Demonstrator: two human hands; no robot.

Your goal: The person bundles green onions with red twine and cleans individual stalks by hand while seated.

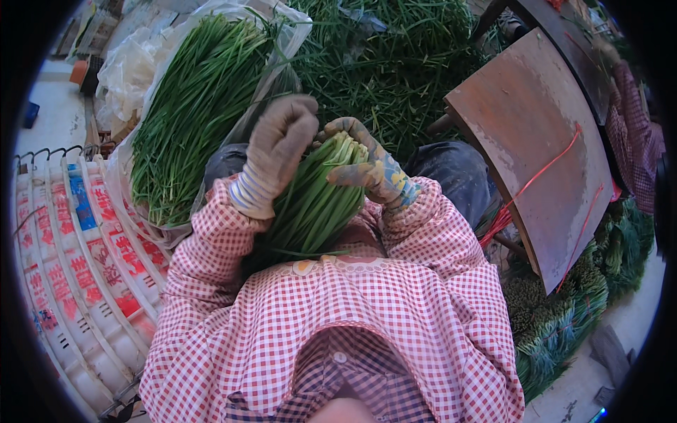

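Gripping a green bunch (310, 201) by its pale ends (346, 149)

The bunch lies at the view's centre, ends toward one o'clock, leaves (300, 224) trailing toward seven. The gloved right hand (377, 169) is clamped around the ends. The gloved left hand (276, 155), between ten and eleven, has fingers curled; whether it holds anything, I cannot tell. Beyond, a plastic bag (293, 32) holds greens (201, 106); a brown board (529, 134) slants near two.

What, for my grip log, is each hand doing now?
Left hand: curled; cannot tell if it holds anything.
Right hand: holding the green bunch near its pale ends.
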